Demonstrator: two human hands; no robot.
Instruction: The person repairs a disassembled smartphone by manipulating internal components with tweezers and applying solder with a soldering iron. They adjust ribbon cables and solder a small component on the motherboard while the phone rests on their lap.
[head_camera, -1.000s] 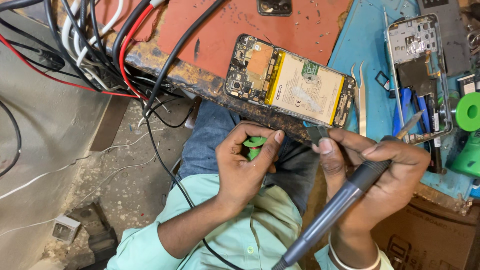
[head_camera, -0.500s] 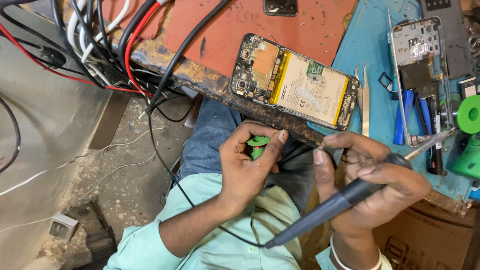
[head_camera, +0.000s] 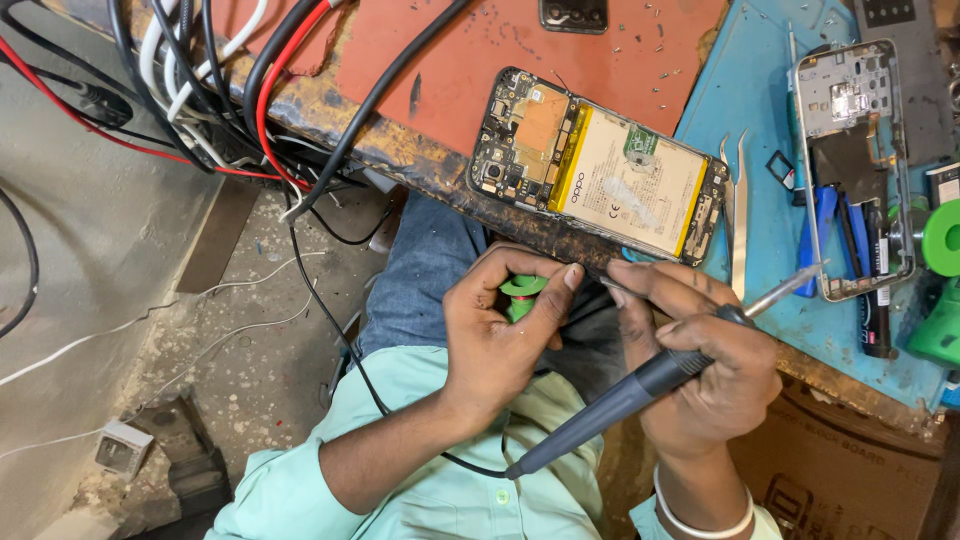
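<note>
Green plastic shows inside the curled left hand (head_camera: 500, 335), which pinches a small solder spool (head_camera: 520, 296) below the bench edge, while the right hand (head_camera: 705, 365) grips a dark soldering iron (head_camera: 640, 385), its tip up over the blue mat (head_camera: 760, 120). This looks like readying solder; the opened phone (head_camera: 600, 165) lies just beyond both hands, so the next move needs steady aim at its board.
</note>
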